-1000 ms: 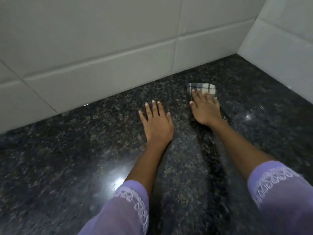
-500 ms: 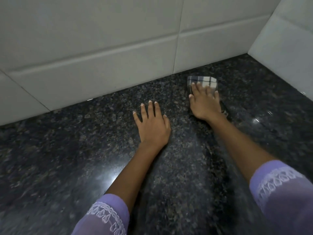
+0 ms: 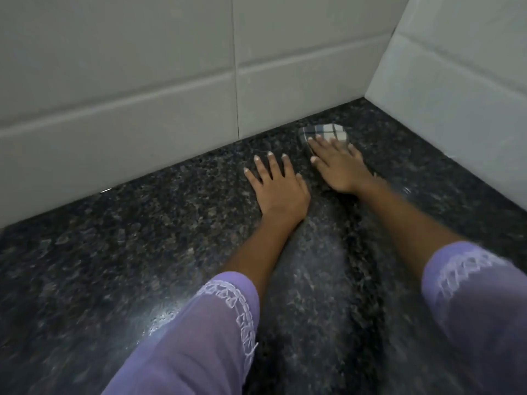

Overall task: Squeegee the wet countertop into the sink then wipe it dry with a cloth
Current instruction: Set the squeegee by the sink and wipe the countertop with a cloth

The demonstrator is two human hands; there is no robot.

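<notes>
**Both hands flat on the dark stone desk, cloth under the right**

Across nearly the whole view stretches the desk (image 3: 119,252), a dark speckled stone surface that runs back to a corner. Pale tiled wall (image 3: 119,81) closes it off at the back, and a second tiled wall (image 3: 456,95) meets it on the right, forming the corner. A bright glare with fine droplets sits on the stone near the lower middle, beside the left sleeve (image 3: 194,332); a duller, smeared streak runs down the stone between the two forearms.

Both arms reach forward from the bottom edge, each in a purple sleeve with white lace trim; the right sleeve (image 3: 479,303) is blurred.

The left hand (image 3: 281,185) lies palm down on the bare stone with its fingers straight and slightly spread, holding nothing. The right hand (image 3: 338,166) lies just beside it, a little farther back, also palm down with straight fingers, and presses on the cloth (image 3: 325,132).

That cloth is a small folded piece with a grey and white check. It lies flat on the desk close to the back wall, well inside the corner, its far part showing beyond the fingertips while the rest is covered by the hand. The two hands are close but apart.
</notes>
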